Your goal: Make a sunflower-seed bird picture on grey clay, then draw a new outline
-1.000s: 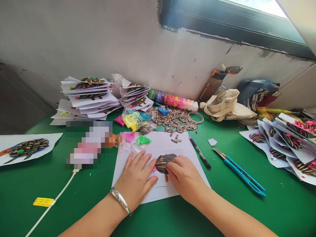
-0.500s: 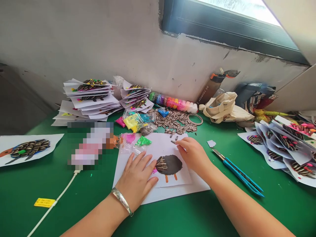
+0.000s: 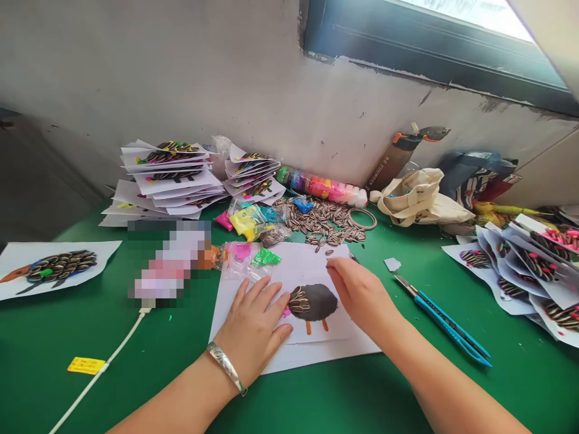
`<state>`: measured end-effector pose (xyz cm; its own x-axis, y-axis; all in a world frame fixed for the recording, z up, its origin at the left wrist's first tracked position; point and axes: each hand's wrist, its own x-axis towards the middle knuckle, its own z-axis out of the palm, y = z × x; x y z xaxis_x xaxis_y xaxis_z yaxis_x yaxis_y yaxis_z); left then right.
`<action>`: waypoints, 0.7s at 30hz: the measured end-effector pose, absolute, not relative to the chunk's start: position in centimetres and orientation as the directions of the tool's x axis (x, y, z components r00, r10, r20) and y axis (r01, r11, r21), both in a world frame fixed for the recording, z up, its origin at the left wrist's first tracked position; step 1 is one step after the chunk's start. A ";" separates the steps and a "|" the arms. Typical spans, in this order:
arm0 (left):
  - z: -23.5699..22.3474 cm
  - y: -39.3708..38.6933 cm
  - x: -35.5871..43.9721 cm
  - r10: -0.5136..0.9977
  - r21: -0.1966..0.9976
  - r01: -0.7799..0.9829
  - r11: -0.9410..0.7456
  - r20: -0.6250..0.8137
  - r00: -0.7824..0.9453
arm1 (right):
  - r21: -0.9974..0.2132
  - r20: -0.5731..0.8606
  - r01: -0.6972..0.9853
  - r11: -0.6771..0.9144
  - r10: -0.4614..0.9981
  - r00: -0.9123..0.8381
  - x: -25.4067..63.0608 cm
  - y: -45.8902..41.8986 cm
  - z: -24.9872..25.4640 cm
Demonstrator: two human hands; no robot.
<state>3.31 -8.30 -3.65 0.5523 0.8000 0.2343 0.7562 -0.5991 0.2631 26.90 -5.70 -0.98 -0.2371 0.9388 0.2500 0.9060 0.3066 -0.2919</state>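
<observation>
My left hand (image 3: 257,322) lies flat with fingers spread, pressing the left side of a white sheet (image 3: 298,355). On this sheet is a flat black oval (image 3: 323,303) with short orange legs (image 3: 308,327) and a bit of pink at its left. Sunflower seeds (image 3: 298,301) overlap on the oval's left part, close to my left fingertips. Above and right of the oval, my right hand (image 3: 366,298) is closed in a pinch. A dark tip of a sunflower seed (image 3: 327,264) shows at its fingertips. One loose seed (image 3: 329,252) lies just beyond them on the paper.
A seed heap (image 3: 323,220) lies behind the paper, beside bagged coloured clay (image 3: 246,223). A blue utility knife (image 3: 447,328) rests at the right. Stacks of seed pictures (image 3: 176,175) stand back left and right (image 3: 525,265). A white cable (image 3: 113,355) crosses the left side.
My right hand has drawn slightly back from the loose seeds, its pinch still closed. My left hand stays on the sheet. The whole view has shifted a little.
</observation>
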 end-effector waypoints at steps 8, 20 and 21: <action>-4.0 -8.2 3.2 0.783 0.234 0.749 -0.619 0.245 0.571 | -0.696 0.150 0.634 0.338 0.931 -0.332 26.0 -11.2 -1.5; -3.8 -8.3 3.3 0.788 0.240 0.752 -0.614 0.245 0.565 | -0.635 0.330 0.624 0.455 0.891 -0.313 24.7 -10.9 -2.7; -3.8 -8.3 3.3 0.789 0.241 0.753 -0.613 0.243 0.565 | -0.628 0.332 0.627 0.461 0.887 -0.320 24.7 -10.9 -2.8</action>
<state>3.29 -8.30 -3.84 0.5645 0.7889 0.2429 0.7525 -0.6128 0.2411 24.71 -10.87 -2.81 -0.3204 0.8872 0.3319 0.6267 0.4613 -0.6280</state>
